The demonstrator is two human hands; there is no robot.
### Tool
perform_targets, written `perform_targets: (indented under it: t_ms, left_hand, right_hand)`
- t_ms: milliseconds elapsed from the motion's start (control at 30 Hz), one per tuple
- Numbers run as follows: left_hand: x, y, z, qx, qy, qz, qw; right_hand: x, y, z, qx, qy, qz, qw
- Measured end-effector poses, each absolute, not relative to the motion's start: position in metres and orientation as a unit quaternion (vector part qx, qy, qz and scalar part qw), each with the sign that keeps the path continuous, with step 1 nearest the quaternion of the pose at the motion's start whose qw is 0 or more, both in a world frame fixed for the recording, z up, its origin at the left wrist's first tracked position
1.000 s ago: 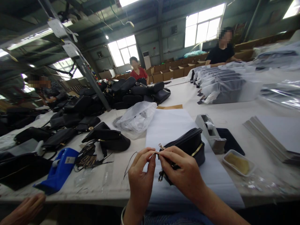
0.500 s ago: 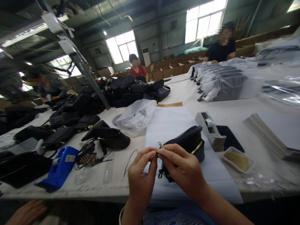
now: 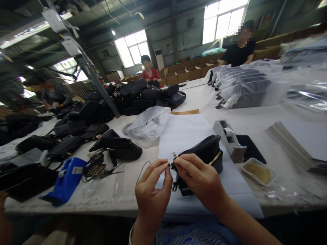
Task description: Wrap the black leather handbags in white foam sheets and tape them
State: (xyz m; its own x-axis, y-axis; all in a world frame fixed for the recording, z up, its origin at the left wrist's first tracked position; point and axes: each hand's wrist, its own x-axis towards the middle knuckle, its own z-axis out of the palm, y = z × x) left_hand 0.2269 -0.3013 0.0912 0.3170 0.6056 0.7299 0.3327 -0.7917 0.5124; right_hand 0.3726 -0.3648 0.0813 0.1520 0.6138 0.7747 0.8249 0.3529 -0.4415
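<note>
A black bag (image 3: 201,149) with a gold zipper lies at an angle on white sheet material (image 3: 192,124). My left hand (image 3: 154,189) is beside its left end, thumb and forefinger pinched on a thin black cord (image 3: 143,172), whose loop shows behind the hand. My right hand (image 3: 204,175) lies across the bag's front, fingertips closed around the base of a small metal clasp (image 3: 175,155) that sticks up above them. The fingertips of both hands nearly meet, and fingers partly hide the small parts between them. A dark strap end (image 3: 175,186) hangs below.
To the left are a blue tape dispenser (image 3: 67,180), black tags (image 3: 97,170) and a black bag (image 3: 117,146); more bags are piled behind. On the right stand a grey tape dispenser (image 3: 230,139), a shallow plastic tray (image 3: 259,172) and stacked boards (image 3: 293,146). Co-workers sit across the table.
My left fingertips have drawn slightly left, opening a small gap from the right fingertips with dark cord between. A neighbour's hand at lower left has moved toward the frame's edge.
</note>
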Motion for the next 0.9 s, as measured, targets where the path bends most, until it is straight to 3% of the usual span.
perform_targets:
  t_ms: [233, 400, 567, 800, 900]
  left_hand:
    - [0.224, -0.29, 0.091, 0.692, 0.259, 0.385, 0.553]
    - [0.22, -0.279, 0.09, 0.626, 0.19, 0.301, 0.694]
    - [0.213, -0.273, 0.08, 0.582, 0.216, 0.353, 0.7]
    - [0.214, -0.271, 0.067, 0.588, 0.207, 0.404, 0.669]
    - [0.215, -0.275, 0.069, 0.642, 0.256, 0.438, 0.575]
  right_hand:
    - [0.374, -0.363, 0.083, -0.588, -0.63, -0.101, 0.497]
    - [0.379, -0.362, 0.083, -0.572, -0.621, -0.06, 0.533]
    - [0.391, -0.388, 0.064, -0.565, -0.627, -0.098, 0.528]
    - [0.401, -0.418, 0.015, -0.534, -0.759, -0.172, 0.33]
    - [0.397, -0.415, 0.007, -0.528, -0.767, -0.2, 0.304]
